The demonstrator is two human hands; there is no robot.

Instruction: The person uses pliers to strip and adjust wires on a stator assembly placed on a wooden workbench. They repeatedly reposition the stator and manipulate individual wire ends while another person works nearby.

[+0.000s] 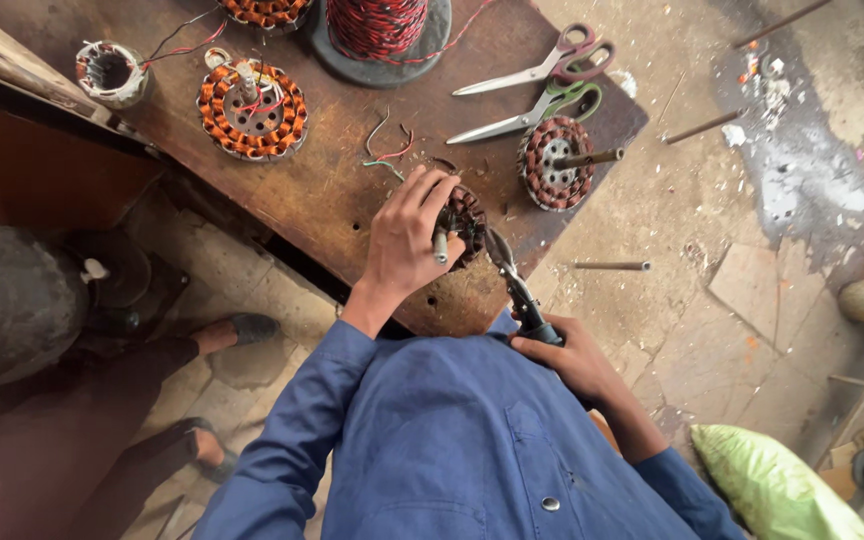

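Where the worktop meets its far left edge, a small pale wound ring is seen, with thin red and black leads running off to the right. Just beside it, an orange-wound stator with a short shaft standing in its middle lies flat on the brown wood. Behind it, a second orange winding is cut by the upper border, and next to that a spool of red and black wire stands on a dark round base. Loose wire scraps are scattered near the middle of the worktop.

Below these, the left hand is closed around a small dark stator, held above the near edge of the worktop, with a short metal shaft seen between the fingers. Touching that stator from the lower right, a pair of pliers is gripped at its dark handles by the right hand, which is clamped shut close against the blue shirt. The two hands are held apart, joined only through tool and stator.

Farther right, two pairs of scissors, one with pink handles and one with green, lie side by side. Just below them, a brown-wound stator with a shaft through it rests near the right corner. A thin metal rod lies on the floor beyond.
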